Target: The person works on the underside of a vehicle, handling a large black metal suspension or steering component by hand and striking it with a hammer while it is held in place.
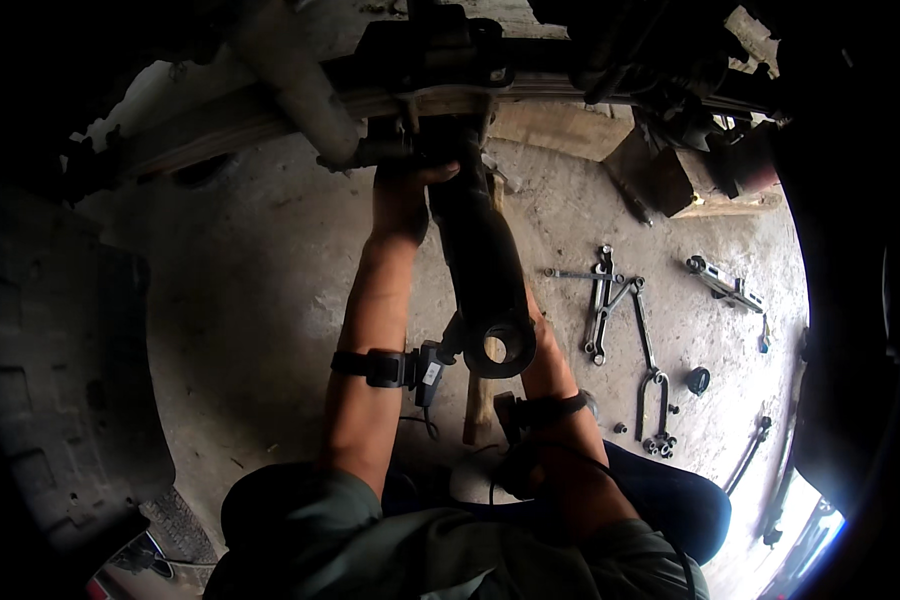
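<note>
A thick black metal arm (480,250) hangs down the middle of the head view below a leaf spring (220,125). Its lower end, nearest me, is a round eye with an open hole. My left hand (405,200) grips the arm's upper part, the thumb lying across it and the other fingers out of sight. My right forearm (555,375) runs up behind the arm, which hides the right hand and whatever it may touch. A long wooden handle-like piece (480,408) shows behind the arm; its far end is partly covered. Straps with small dark devices sit on both forearms.
On the floor to the right lie several wrenches (598,310), a U-bolt (653,400), nuts (660,446), a black round cap (698,380) and a metal tool (727,285). Wooden blocks (685,180) stand at the far right. A grey cylinder (310,90) slants down at upper left.
</note>
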